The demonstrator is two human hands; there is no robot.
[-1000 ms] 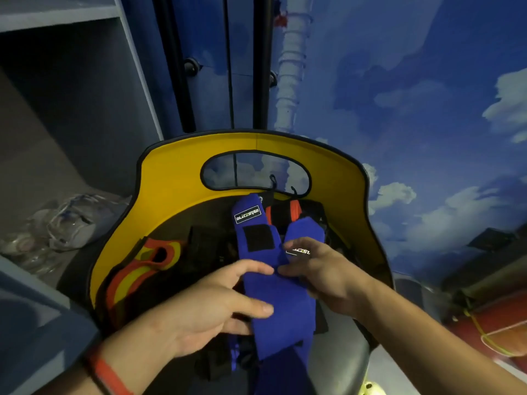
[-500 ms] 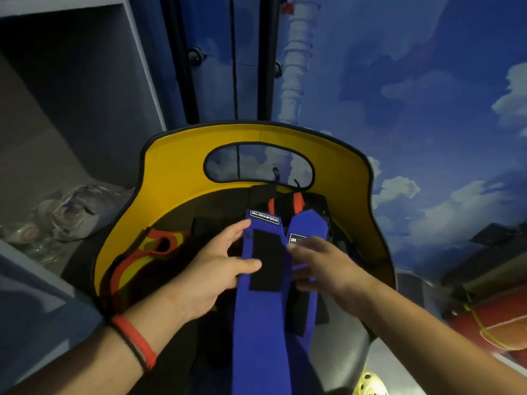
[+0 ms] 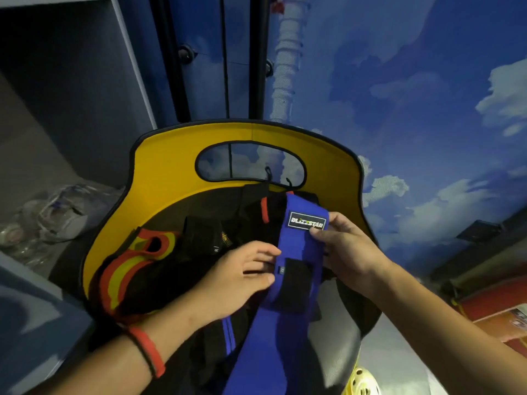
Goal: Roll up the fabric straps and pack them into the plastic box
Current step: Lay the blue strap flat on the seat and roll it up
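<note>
Nearest me, the blue strap (image 3: 265, 346) runs off the lower edge of view and stretches away from the person, its long axis pointing almost straight ahead and leaning a little right. It is flat and unrolled, a broad band of bright woven cloth with a black hook-and-loop patch (image 3: 296, 280) midway. The left hand (image 3: 242, 276) pinches its left edge beside that patch. The right hand (image 3: 349, 252) reaches further out and grips the far end, thumb just under the white-lettered label (image 3: 306, 220). The hands are apart, with the band's width between them. The right one is nearer the end where I judge rolling would begin. Beyond lie black straps (image 3: 211, 235) and a red-and-yellow strap (image 3: 128, 269), heaped in a yellow-backed seat (image 3: 171, 161). Clear plastic (image 3: 62, 206) sits far left; whether it is the box I cannot tell.
</note>
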